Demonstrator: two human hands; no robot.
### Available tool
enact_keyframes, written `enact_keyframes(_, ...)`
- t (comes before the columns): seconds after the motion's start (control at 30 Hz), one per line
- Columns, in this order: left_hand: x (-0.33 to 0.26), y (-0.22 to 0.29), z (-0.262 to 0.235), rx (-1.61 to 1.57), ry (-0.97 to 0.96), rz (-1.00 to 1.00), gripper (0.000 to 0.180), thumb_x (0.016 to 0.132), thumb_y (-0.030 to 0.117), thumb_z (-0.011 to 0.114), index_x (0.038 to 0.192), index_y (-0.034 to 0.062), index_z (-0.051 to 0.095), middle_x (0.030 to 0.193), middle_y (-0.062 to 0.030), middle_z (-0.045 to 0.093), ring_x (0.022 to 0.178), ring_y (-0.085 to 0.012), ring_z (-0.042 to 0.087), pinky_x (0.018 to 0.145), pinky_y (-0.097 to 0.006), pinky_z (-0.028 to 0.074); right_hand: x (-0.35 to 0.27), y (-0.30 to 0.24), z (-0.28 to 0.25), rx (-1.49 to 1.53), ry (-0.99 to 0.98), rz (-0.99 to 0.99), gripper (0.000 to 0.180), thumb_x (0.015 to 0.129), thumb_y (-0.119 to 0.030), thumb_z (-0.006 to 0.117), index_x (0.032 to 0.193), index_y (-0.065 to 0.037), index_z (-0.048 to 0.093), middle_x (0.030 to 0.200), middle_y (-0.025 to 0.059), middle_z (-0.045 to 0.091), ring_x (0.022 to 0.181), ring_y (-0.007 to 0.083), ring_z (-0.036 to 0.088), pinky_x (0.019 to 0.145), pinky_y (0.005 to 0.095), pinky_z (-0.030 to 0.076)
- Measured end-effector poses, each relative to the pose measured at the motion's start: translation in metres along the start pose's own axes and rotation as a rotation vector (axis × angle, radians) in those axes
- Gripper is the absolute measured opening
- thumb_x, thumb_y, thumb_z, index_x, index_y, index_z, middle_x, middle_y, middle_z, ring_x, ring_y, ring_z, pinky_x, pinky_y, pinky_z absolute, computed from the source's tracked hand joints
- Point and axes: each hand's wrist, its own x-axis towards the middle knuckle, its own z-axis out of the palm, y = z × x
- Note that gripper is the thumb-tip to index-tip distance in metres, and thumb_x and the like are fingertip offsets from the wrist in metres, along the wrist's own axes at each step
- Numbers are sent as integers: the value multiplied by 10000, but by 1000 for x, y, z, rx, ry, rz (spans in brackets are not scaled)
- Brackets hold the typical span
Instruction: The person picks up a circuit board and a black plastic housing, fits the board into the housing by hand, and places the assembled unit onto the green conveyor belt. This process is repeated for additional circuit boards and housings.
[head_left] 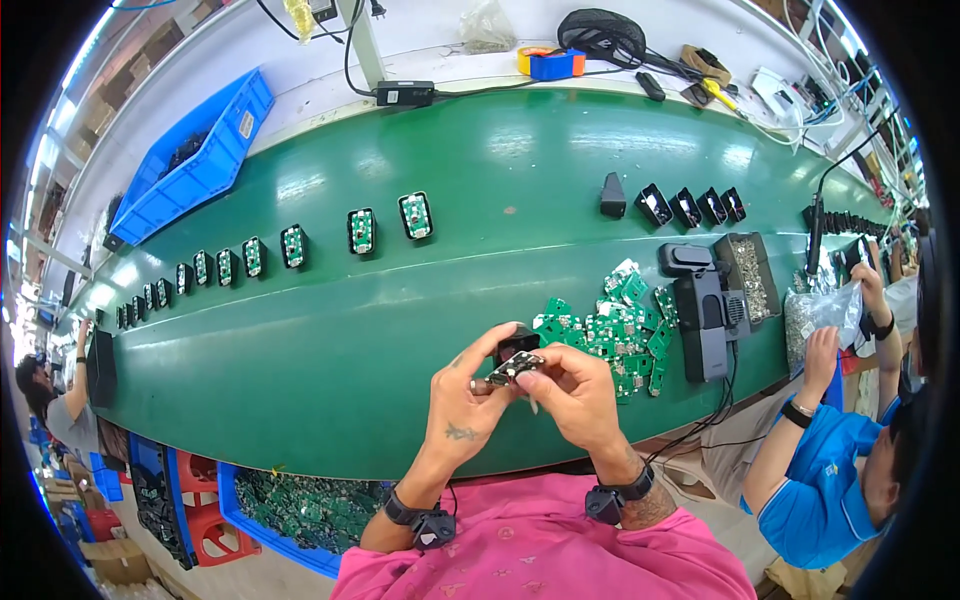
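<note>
Close in front of me, my left hand (462, 405) is closed round a small black plastic housing (516, 341). My right hand (578, 393) pinches a small circuit board (515, 367) at the mouth of that housing, and my left thumb also touches the board. Fingers partly cover both pieces, so how far the board sits inside cannot be made out. Just beyond my right hand lies a loose pile of green circuit boards (620, 325). Farther off, several black housings (685, 207) stand at the right.
A row of black housings with boards inside (361, 231) runs leftward along the green table (330, 380). Right of the board pile are a dark grey powered device (700, 315) and a tray of screws (750, 275). A person in blue (830, 480) handles a clear bag.
</note>
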Motion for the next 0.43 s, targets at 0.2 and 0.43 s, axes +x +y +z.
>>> enact_keyframes(0.2,-1,6,-1,130,-75,34,603,808,-139,616,1369,77,571,1228,-122,645,915,-149,693,702,-260,597,9,-12,-24,-23,-13,210,201,942,-134,677,786,-12,643,600,-25,589,518,19,509,440,197,357)
enact_keyframes(0.43,5,-8,2,268,41,113,567,828,-131,587,1354,81,588,1277,-126,644,884,-146,718,646,-230,571,6,-21,-14,-513,-88,36,227,939,-186,701,772,-37,662,604,22,641,514,76,564,462,229,410)
